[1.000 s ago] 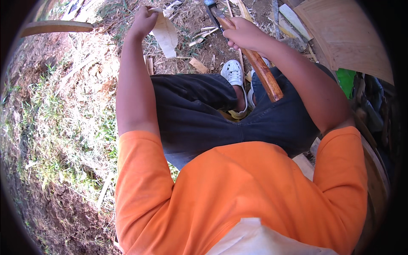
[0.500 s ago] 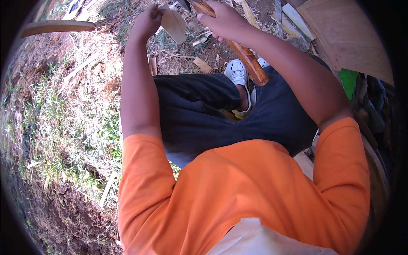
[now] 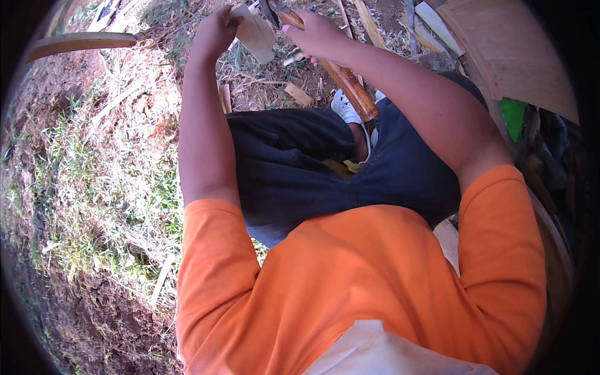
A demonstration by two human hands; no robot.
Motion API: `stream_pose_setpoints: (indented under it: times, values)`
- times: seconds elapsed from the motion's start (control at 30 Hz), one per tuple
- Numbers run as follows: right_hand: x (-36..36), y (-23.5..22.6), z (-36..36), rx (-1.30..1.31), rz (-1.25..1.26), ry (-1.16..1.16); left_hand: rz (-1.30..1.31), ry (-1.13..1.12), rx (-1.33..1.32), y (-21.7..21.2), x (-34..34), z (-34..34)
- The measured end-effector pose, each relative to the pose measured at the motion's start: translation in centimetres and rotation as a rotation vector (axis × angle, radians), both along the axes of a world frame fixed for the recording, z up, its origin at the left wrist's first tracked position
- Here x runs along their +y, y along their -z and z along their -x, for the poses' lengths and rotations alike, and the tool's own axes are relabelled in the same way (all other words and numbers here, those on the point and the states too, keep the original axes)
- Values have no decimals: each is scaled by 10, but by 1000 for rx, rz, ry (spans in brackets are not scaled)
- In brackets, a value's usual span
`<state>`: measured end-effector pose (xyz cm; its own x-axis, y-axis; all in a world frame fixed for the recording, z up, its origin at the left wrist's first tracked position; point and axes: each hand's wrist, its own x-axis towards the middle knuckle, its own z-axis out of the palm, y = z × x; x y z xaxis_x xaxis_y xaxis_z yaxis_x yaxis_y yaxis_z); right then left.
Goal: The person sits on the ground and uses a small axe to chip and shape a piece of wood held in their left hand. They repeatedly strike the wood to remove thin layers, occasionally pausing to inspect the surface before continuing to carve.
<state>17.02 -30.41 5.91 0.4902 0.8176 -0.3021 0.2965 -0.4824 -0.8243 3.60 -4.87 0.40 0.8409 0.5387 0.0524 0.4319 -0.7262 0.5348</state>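
Observation:
At the top, my left hand (image 3: 219,30) is closed on the edge of a flat, pale piece of wood (image 3: 255,36) with a rounded lower end. My right hand (image 3: 315,34) wraps round the thick brown wooden handle (image 3: 351,87) of a bladed hand tool. Part of its dark metal blade (image 3: 269,12) shows beside the pale wood, but the top edge cuts off the rest, so its exact kind cannot be told. The handle slants down toward my white shoes (image 3: 345,107), its butt end above my dark-trousered leg.
Wood chips and offcuts (image 3: 299,95) lie over the dirt and grass ahead. A curved wooden piece (image 3: 84,42) reaches in at the far left. Large plywood sheets (image 3: 512,56) stand at the upper right, with a green scrap (image 3: 512,119) below them.
My right hand has shifted slightly left and down, and the handle's butt end has swung left and up. The blade shows more beside the pale wood. My left hand has hardly moved.

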Motion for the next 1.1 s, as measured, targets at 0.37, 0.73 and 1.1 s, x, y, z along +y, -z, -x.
stream_pose_setpoints:
  times: [0.37, 0.73, 1.1]
  values:
    - [34, -4, 21, 18, -4, 42, 123, -158, -80, -16, -10, 15]
    - [48, -16, 30, -455, -436, 7, 265, -117, 42, -50, -23, 58]
    - [50, -38, 27, -288, -594, -119, 145, -198, 52, -43, -30, 78]
